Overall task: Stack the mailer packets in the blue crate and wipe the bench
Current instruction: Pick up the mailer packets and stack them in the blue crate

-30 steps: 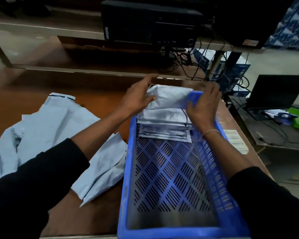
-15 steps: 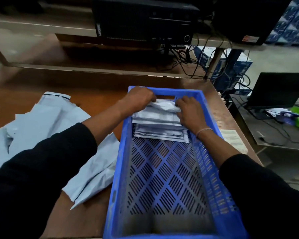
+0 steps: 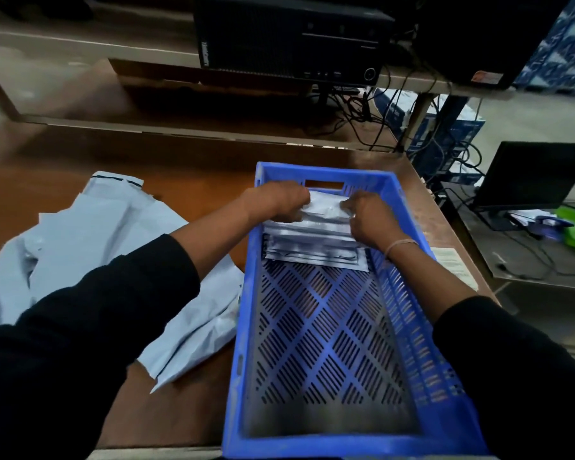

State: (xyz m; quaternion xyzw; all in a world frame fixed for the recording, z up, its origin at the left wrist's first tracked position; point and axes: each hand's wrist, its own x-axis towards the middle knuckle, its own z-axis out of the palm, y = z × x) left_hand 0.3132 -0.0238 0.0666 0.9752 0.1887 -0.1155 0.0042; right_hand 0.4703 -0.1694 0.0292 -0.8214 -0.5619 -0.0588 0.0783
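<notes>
Blue perforated plastic forms the crate (image 3: 409, 327) seen from the head camera, set lengthwise on the brown wooden bench (image 3: 193, 180) with its slotted floor bare along the near part. At the crate's far end a stack of silver-grey mailer packets (image 3: 316, 250) is laid flat, directly under both hands. The left hand (image 3: 276, 204) is placed on the stack's left far corner, its fingers curled down and closed over the edge of the top packet (image 3: 326, 207). The right hand (image 3: 369, 217) is set on the right side of the same packet, fingers bent and pinched onto it; a thin band is worn at that wrist. The top packet is held between the two hands and is pressed against the packets beneath it, just short of the crate's far wall with its handle slot.

To the left of the left forearm, outside the crate, a loose heap of pale blue-grey poly mailer bags (image 3: 90, 250) is spread on the bench, its near edge touching or almost touching the crate's left wall. Beyond the right hand, past the crate's right wall, a printed paper sheet (image 3: 455, 263) is seen lying on the bench. Both forearms are covered by black sleeves (image 3: 90, 327).
</notes>
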